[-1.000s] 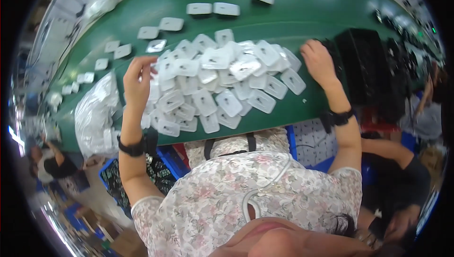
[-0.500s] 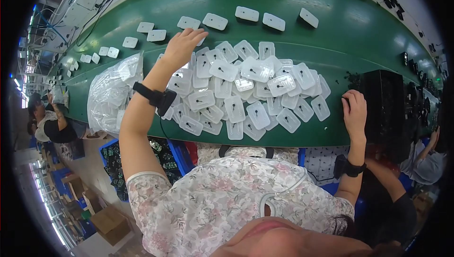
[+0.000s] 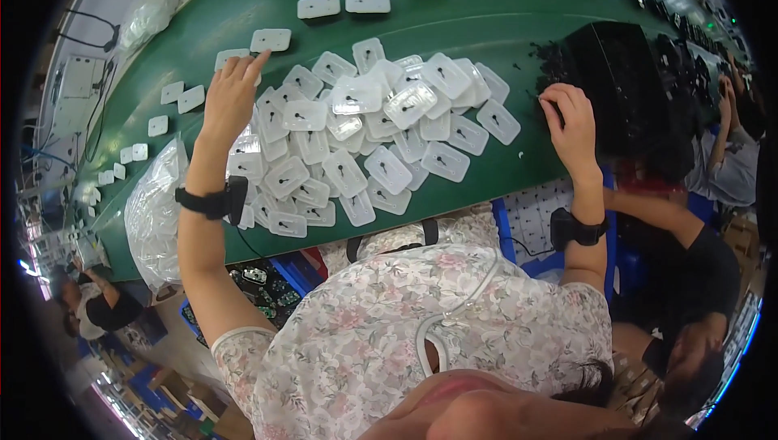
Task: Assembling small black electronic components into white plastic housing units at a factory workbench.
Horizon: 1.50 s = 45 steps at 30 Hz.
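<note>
My left hand point(image 3: 228, 100) reaches to the far left side of the pile, fingers stretched out and a little apart. Its fingertips lie at the near edge of a white rectangular box point(image 3: 232, 57), beside another white box point(image 3: 271, 40). In front of me are heaped many translucent white plastic covers point(image 3: 445, 162), most with a small black piece on the face. My right hand point(image 3: 574, 120) is at the right of the pile, thumb and fingers drawn together. Whatever it pinches is too small to make out. Small black parts point(image 3: 551, 63) lie scattered just beyond it.
A black bin point(image 3: 608, 75) stands right of my right hand. Clear plastic bags point(image 3: 158, 213) lie left of the pile. More white boxes point(image 3: 366, 2) line the green table point(image 3: 494, 2). A blue crate of circuit boards point(image 3: 271, 290) is below. A co-worker's arm point(image 3: 656, 213) is close on the right.
The view has shifted, so the table and pile appear tilted. My right hand has come nearer the scattered black parts, its fingers closing together. My left hand stays beside the same pair of white boxes.
</note>
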Motion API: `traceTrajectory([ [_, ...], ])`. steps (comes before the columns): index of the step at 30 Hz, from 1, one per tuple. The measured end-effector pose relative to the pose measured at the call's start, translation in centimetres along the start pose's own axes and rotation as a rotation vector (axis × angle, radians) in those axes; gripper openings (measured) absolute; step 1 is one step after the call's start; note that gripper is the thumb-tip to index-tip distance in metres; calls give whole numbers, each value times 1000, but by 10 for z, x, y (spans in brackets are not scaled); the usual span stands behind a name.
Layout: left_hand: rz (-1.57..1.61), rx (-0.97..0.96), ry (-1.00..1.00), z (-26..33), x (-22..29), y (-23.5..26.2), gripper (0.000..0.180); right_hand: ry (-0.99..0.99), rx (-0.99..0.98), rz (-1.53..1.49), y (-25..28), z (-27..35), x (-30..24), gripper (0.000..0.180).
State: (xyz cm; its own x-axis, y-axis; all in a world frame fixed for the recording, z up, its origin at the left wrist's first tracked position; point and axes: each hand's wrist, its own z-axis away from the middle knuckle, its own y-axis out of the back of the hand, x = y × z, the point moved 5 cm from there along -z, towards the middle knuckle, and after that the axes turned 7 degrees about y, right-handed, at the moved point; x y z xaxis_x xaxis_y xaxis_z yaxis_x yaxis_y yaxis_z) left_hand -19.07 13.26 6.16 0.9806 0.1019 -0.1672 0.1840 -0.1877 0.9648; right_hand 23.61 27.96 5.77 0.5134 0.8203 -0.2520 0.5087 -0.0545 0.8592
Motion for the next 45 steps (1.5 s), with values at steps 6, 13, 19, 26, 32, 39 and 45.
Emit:
traceTrajectory([
  [6, 211, 53, -192, 17, 142, 54, 63, -6, 55, -58, -8, 7, -5, 9],
  [13, 108, -49, -325, 45, 217, 34, 65, -45, 132, -65, -21, 12, 3, 7],
  [19, 102, -16, -301, 46, 214, 21, 65, -124, 103, 166, -30, 11, 31, 23],
  [26, 203, 6, -164, 59, 203, 31, 63, 19, -50, 202, -62, -13, 25, 16],
  [32, 442, 123, 142, 103, 158, 39, 52, 34, -174, 250, -77, -24, 34, 10],
  [39, 465, 355, 550, 189, 92, 37, 26, 144, -211, 301, -85, -18, 37, 12],
  [45, 96, 441, 1001, 285, 5, 22, 18, -119, -325, 150, -81, -15, 54, 11],
])
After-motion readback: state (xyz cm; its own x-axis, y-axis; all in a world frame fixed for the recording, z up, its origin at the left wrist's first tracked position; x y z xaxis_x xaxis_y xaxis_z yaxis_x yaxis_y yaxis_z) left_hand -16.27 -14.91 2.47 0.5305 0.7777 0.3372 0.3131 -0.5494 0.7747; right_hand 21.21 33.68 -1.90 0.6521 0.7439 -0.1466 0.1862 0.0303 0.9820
